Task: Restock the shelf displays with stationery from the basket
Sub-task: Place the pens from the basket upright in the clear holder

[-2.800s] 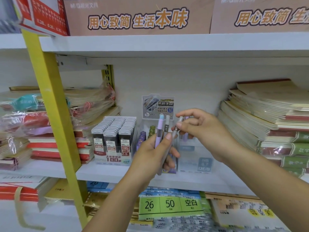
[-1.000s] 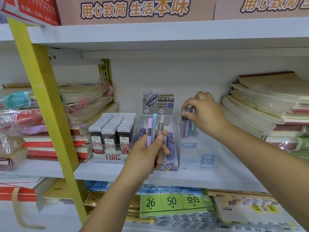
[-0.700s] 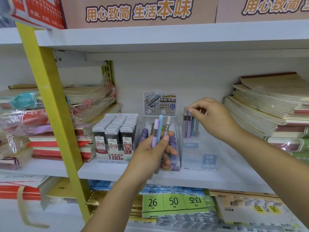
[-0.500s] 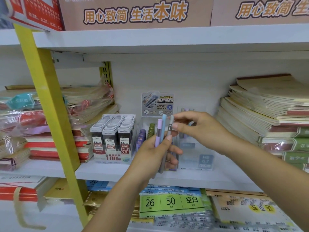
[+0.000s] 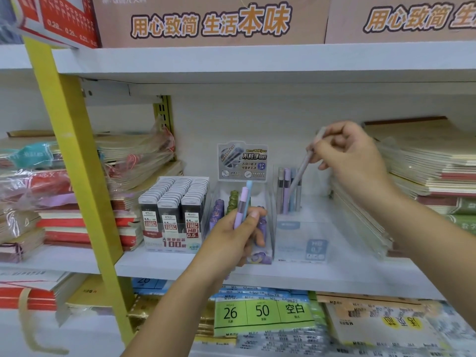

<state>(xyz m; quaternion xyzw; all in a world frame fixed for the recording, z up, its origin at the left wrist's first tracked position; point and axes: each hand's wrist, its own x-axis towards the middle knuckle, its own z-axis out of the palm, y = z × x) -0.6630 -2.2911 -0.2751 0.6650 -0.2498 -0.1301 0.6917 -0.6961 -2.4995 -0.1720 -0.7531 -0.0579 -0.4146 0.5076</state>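
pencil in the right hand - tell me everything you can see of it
The pencil is slim and pale grey, plastic by its look, and blurred. It slants, upper end toward the right hand, which pinches it near the top. Its lower end dips among the upright pencils at the back of the clear display box.

Lead-case display (image 5: 175,215) left of pencil box (image 5: 300,238), notebooks (image 5: 425,176) right.

right hand (image 5: 353,157), centre right of frame, pinches grey pencil (image 5: 301,173), tilted, lower end inside clear display box (image 5: 301,243). left hand (image 5: 231,240), centre, grips two pencils (image 5: 243,202), purple and blue, upright.
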